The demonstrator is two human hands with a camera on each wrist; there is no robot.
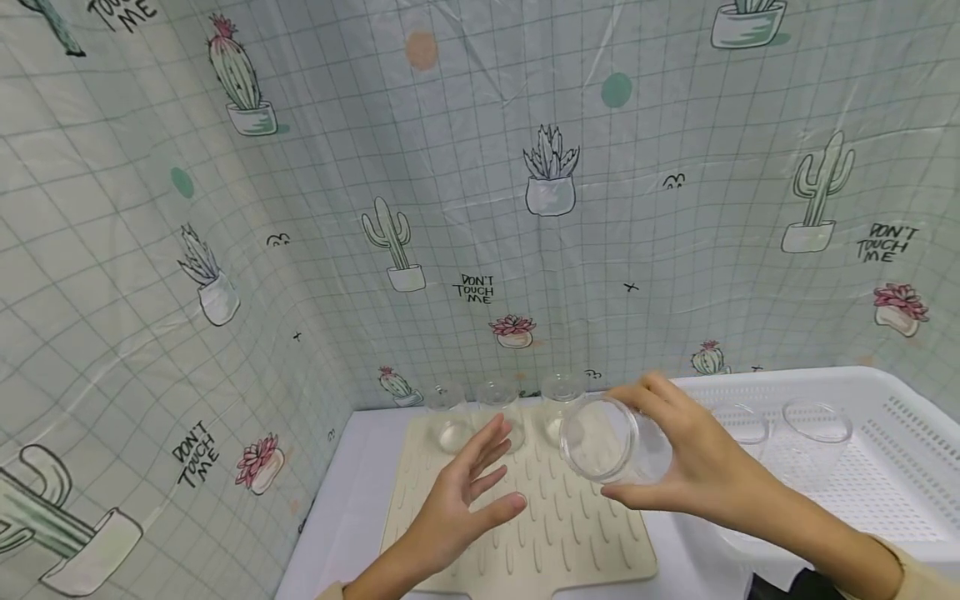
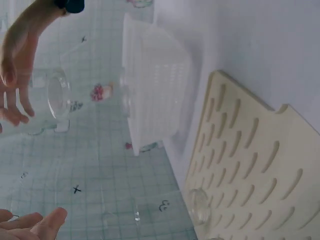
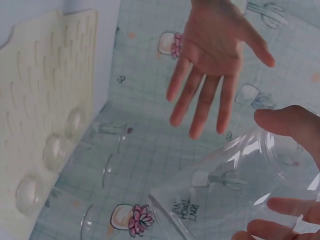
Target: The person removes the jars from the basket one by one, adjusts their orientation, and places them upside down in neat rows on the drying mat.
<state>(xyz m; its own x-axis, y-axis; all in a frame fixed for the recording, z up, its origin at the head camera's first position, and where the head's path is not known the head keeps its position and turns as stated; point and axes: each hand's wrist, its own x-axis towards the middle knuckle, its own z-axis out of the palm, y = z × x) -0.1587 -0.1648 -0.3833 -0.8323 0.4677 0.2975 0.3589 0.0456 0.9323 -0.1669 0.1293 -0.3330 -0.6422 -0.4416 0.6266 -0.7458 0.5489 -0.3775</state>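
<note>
Right hand (image 1: 693, 450): fingers and thumb curved round a clear cup (image 1: 597, 439), thumb on the near side, fingers on the far side. Cup held tilted, raised off the mat (image 1: 525, 533), between the left hand (image 1: 468, 492) and the basket (image 1: 885, 500). One end of the cup faces the head camera; the clear wall makes it hard to say whether that is mouth or base.

Left hand: fingers straight and spread, thumb well apart from them, holding nothing. Raised over the mat, palm turned toward the held cup, apart from it.

Mat: beige, ridged, flat on the white table (image 1: 337, 500). Three cups (image 1: 453, 436) stand in a row along its far edge; the middle one is partly hidden by the left fingertips.

Basket: white, perforated, to the right of the mat. Two more cups (image 1: 817, 427) in it, side by side, near its far wall.

Backdrop: cactus-print curtain (image 1: 465, 167).
</note>
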